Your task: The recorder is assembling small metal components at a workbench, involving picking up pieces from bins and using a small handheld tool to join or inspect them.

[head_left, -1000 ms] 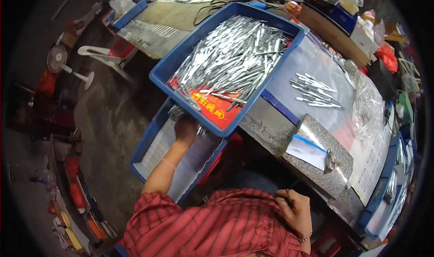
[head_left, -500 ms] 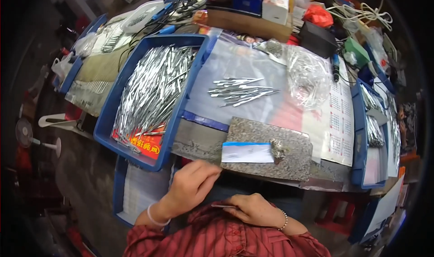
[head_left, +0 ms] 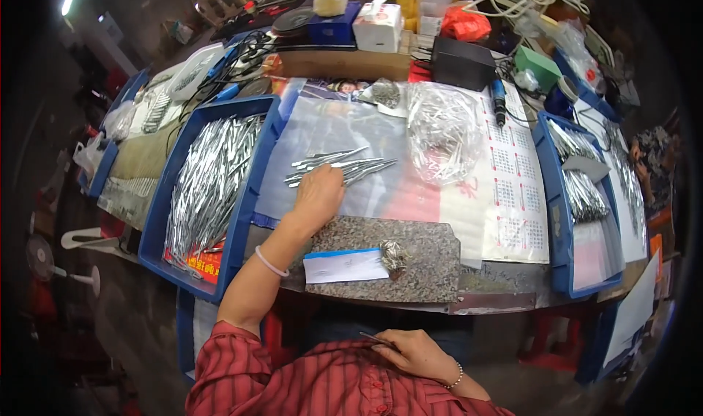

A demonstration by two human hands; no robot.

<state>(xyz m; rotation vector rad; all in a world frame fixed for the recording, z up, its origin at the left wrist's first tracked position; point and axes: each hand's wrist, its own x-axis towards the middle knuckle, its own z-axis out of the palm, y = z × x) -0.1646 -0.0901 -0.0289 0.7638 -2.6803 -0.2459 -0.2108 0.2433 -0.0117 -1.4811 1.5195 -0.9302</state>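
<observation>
My left hand (head_left: pixel 321 189) reaches over the table with its fingers curled down at a small pile of slender silvery metal pieces (head_left: pixel 362 168), touching its near left side. The fingertips are hidden, so what lies between them cannot be made out. Down by my lap, my right hand (head_left: pixel 419 355) is closed on a thin metal piece (head_left: pixel 374 338), whose tip pokes out to the left. The pile lies on a clear plastic sheet (head_left: pixel 285 174). Nearer to me a speckled stone slab (head_left: pixel 432 269) bears a white paper pad (head_left: pixel 344 267) and a clump of small metallic bits (head_left: pixel 395 256).
A blue tray (head_left: pixel 233 258) heaped with similar metal pieces stands left; another blue tray (head_left: pixel 558 233) with bundles stands right. Beyond the slab lie a clear plastic bag (head_left: pixel 447 130) and a calendar sheet (head_left: pixel 516 225). A blue-and-black pen-shaped tool (head_left: pixel 499 102) and a black box (head_left: pixel 463 63) sit farther back.
My left hand has moved from the table's near edge forward to the metal pile. My right hand stays low with the thin piece. The whole view has shifted, showing more of the far side.
</observation>
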